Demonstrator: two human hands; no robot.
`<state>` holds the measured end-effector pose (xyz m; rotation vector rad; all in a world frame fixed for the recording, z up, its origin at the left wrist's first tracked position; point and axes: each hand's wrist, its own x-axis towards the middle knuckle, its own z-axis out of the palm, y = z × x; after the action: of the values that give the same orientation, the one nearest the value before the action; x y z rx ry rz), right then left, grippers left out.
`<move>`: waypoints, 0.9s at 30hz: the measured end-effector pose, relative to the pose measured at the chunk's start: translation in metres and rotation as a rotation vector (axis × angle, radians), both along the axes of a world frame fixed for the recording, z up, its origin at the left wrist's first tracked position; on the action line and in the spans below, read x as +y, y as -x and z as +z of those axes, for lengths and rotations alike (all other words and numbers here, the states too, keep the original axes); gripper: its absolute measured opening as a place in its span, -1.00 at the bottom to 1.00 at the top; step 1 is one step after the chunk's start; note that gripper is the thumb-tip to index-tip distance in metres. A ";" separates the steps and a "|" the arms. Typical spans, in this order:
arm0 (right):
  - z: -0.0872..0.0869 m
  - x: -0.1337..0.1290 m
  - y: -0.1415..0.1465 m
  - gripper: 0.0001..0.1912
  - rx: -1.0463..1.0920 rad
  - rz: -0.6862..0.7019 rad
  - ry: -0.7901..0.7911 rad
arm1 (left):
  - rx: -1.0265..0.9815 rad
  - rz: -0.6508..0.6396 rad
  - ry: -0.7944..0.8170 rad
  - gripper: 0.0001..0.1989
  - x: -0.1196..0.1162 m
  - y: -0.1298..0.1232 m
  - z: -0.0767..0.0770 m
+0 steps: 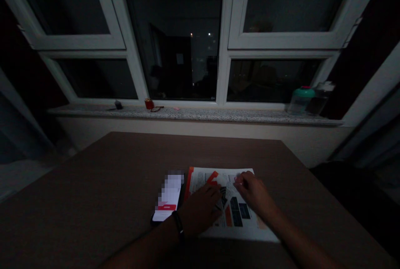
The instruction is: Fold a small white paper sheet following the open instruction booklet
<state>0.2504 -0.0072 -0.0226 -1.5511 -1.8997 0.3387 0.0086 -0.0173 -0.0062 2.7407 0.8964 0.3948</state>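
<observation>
A printed leaflet or magazine (218,230) with orange, black and white graphics lies on the table in front of me. My left hand (200,208), with a dark band on its wrist, rests flat across the page's left half, fingers stretched out. Over the upper right of the page, my right hand (253,190) has its fingers curled into a pinch. Something small and pinkish shows at those fingertips, too dim to name. Left of the page lies a phone (168,196) with its screen lit, partly blurred out, close to my left wrist.
The brown table (125,169) reaches toward a granite windowsill (200,114). On the sill stand a red jar (149,103), a small dark bottle (118,104), a teal-topped container (301,100) and a clear bottle (321,98). A dark window fills the background; the room is dim.
</observation>
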 end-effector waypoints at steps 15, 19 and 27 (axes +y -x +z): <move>-0.008 -0.001 0.027 -0.92 0.266 0.134 0.096 | 0.013 0.006 0.000 -0.42 -0.001 -0.001 -0.001; -0.006 -0.001 0.025 -0.92 0.274 0.147 0.151 | -0.002 0.007 0.009 -0.44 -0.002 -0.001 -0.001; -0.007 0.000 0.027 -0.83 0.240 0.180 0.120 | 0.007 0.015 0.011 -0.44 -0.001 -0.001 -0.002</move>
<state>0.2230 -0.0073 -0.0301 -1.3481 -1.8588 0.6973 0.0092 -0.0185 -0.0084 2.7289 0.9186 0.3819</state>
